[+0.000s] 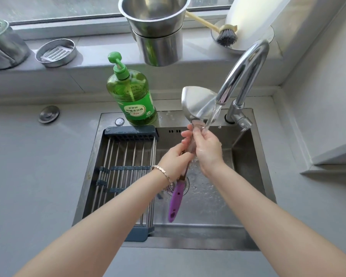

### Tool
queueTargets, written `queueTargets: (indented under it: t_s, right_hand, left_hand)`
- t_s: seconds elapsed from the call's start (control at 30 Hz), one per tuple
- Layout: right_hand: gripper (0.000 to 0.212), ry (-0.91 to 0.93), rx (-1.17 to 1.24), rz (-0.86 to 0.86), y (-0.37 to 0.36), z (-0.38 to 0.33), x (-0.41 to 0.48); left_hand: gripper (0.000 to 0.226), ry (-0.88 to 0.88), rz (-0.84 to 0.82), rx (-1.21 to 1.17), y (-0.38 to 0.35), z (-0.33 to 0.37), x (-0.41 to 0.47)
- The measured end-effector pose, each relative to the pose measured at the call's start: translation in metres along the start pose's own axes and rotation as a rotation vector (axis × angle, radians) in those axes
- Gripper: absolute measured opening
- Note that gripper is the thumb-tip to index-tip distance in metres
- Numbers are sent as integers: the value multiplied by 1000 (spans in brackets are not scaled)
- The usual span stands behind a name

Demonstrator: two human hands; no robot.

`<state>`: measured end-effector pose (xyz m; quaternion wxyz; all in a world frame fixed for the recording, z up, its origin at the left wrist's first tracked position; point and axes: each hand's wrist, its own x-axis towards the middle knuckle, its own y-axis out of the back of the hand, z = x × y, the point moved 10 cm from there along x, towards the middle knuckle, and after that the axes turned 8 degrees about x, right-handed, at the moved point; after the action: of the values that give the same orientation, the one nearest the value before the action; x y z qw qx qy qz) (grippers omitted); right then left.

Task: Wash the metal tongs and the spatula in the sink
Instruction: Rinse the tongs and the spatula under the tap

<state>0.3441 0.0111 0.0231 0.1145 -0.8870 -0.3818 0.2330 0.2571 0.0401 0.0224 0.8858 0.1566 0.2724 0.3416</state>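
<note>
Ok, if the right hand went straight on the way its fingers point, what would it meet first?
Probably the blade of the spatula, just beyond the right hand up the shaft it holds. The tap water falls there too, though depth is unclear.

One spatula (198, 102), one soap bottle (132, 96), two stacked steel pots (156, 27), one brush (227, 37), one rack (126, 166)

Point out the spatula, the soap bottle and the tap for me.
spatula (197, 101): head view, on its metal blade.
soap bottle (131, 94): head view, on its green body.
tap (246, 70): head view, on the curved spout.
</note>
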Motion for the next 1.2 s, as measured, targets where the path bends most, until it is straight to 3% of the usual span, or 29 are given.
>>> queueTargets:
  t_s: [0.13,0.3,0.4,0.47,0.57,0.7,0.8,0.9,1.1,1.2]
  right_hand:
    - [29,50,-85,-105,-5,-9,8]
    - [51,47,-301,-249,-24,-6,6]
    - [61,17,-495,-250,-28,0,7]
    - [58,-2,-488,-339,-29,6,6]
    - [42,-33,-596,-498,-18,24,-3]
    - [32,70,-720,-461,14,22,-2]
    - [46,161,-850,-388,20,14,0]
    - [59,101,-869,-324,12,15,5]
    - [18,-20,-696,-588,-9,20,-4]
    - [19,-15,-723,-609,-4,11,-2]
  left_hand:
    - [11,54,85,-209,20,-6,3]
    - [33,161,217,-500,27,-8,10]
    - [48,230,271,-648,19,-11,14]
    - [48,236,298,-677,22,-12,14]
    - [41,299,465,-732,46,-22,11]
    - [36,243,558,-893,68,-19,10]
    - [40,250,548,-922,64,-22,7]
    - [42,247,552,-967,58,-23,5]
    - [42,184,576,-1165,82,-24,7]
    - [40,167,600,-1189,88,-23,3]
